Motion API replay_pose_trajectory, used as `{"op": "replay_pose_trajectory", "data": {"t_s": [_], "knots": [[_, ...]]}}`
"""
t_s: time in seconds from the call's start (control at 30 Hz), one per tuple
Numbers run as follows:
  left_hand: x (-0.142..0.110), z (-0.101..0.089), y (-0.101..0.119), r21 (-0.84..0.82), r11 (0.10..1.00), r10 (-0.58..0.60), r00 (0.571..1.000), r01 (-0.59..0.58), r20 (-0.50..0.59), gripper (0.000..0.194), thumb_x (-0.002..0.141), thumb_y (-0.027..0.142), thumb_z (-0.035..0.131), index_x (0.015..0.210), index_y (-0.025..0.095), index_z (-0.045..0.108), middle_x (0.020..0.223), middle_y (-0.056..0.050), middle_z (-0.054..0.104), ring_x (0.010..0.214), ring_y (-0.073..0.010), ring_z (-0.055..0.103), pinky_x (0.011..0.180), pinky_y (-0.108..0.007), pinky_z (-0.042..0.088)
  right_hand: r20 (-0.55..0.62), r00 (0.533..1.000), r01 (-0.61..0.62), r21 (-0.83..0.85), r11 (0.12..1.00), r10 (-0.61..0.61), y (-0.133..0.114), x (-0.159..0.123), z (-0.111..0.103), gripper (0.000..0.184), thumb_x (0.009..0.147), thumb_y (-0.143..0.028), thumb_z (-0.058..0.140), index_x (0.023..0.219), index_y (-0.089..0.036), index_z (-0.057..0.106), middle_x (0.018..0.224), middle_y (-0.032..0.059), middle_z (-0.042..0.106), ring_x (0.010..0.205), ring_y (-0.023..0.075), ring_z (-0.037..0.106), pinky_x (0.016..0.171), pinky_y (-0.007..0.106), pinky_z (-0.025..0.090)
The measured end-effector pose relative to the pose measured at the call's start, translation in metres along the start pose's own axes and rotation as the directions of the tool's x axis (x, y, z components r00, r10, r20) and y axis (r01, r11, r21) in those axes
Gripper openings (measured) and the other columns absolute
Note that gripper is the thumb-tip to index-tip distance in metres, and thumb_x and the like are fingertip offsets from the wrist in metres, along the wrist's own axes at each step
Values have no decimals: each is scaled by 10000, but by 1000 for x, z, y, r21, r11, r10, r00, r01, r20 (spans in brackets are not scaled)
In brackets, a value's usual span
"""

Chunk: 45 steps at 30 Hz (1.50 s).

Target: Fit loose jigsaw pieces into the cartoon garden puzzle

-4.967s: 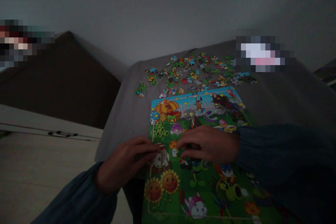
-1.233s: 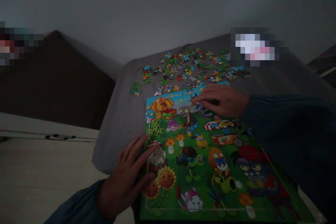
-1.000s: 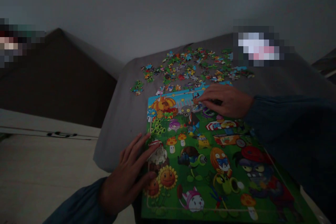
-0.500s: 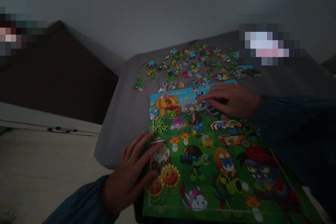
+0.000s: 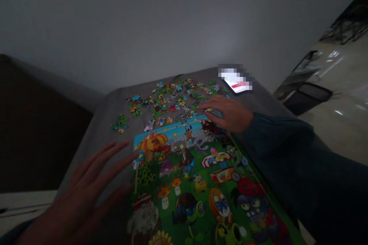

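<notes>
A picture board [image 5: 184, 183] with bright cartoon plants and zombies on green lies in front of me, a blue strip along its far edge. My left hand [image 5: 89, 183] is over the board's left side, fingers spread, holding nothing. My right hand [image 5: 230, 113] reaches over the board's far right corner towards the loose jigsaw pieces [image 5: 172, 109]. Its thumb and forefinger are apart, and I see nothing between them. The pieces lie scattered beyond the board, several of them overlapping.
A grey cloth-like surface [image 5: 97, 122] carries the board and the pieces. A lit phone [image 5: 237, 84] lies at its far right, partly blurred out. Behind it stands a pale wall [image 5: 143, 26]. A dark panel [image 5: 37, 138] is at the left, and a dark chair [image 5: 309, 97] at the right.
My right hand has moved from the board's upper part to the pieces beyond its far edge. My left hand has lifted and shifted along the left edge. The view has swung right.
</notes>
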<state>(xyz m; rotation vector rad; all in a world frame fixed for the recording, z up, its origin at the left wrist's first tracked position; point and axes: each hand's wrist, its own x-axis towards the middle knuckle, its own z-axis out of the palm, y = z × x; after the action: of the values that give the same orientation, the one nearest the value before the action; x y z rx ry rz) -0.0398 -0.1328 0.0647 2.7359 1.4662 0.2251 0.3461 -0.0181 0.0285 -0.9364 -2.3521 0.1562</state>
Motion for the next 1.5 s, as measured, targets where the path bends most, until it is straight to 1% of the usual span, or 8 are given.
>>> {"op": "replay_pose_trajectory", "data": {"t_s": [0.13,0.3,0.43,0.67,0.83,1.07,1.27,1.5], "knots": [[91,-1,-21,-47,998,38,999,-38,10,480,916,544,387,1340,345,492,1440,2,464,1331,-282,400,1105,-471,318,-5,995,-97,-31,995,97,17,-3,6,270,916,-207,470,1111,-169,653,1053,102,669,1010,222,590,921,433,474],[150,28,-60,-210,955,-169,967,208,190,634,813,647,420,1236,206,586,1015,-79,694,899,-255,628,831,-393,501,40,992,-116,-46,992,118,29,-9,22,313,892,-207,489,1169,-171,632,1134,123,642,1087,250,567,962,473,450],[146,47,-81,-264,903,-295,936,338,190,581,819,635,399,1120,199,638,890,-65,700,753,-219,618,694,-344,505,75,991,-110,-44,993,114,28,-11,27,320,884,-204,504,1177,-162,626,1162,133,629,1102,268,554,967,481,441],[137,58,-80,-305,916,-222,962,261,156,561,771,617,557,1118,190,662,1009,-93,651,888,-232,610,794,-363,504,121,987,-104,-29,994,107,23,-12,30,317,920,-261,495,1208,-196,610,1218,110,604,1150,258,509,996,493,404],[140,65,-81,-329,913,-220,970,242,102,528,722,651,592,956,190,700,955,-99,649,907,-257,612,827,-416,507,139,983,-114,-38,993,119,21,-12,31,305,921,-269,502,1200,-221,614,1225,100,596,1159,251,502,999,487,401],[142,67,-80,-536,742,-381,911,403,157,525,683,711,561,813,204,607,772,-47,706,733,-222,651,649,-331,511,139,981,-131,-36,991,135,21,-11,32,301,907,-252,530,1195,-233,615,1230,93,596,1157,251,495,998,500,398],[143,66,-79,-480,770,-488,873,420,-19,407,712,616,560,812,224,608,764,-31,701,720,-217,634,655,-323,493,125,982,-139,-24,990,141,20,-11,34,285,902,-247,539,1170,-203,625,1217,104,600,1144,246,495,997,484,405],[141,71,-86,-409,819,-465,883,402,-62,341,777,569,528,843,252,633,826,-24,727,783,-235,658,720,-350,505,113,980,-160,-16,987,161,20,-11,35,269,891,-247,562,1149,-228,637,1204,85,603,1139,236,500,1001,479,406]]}}
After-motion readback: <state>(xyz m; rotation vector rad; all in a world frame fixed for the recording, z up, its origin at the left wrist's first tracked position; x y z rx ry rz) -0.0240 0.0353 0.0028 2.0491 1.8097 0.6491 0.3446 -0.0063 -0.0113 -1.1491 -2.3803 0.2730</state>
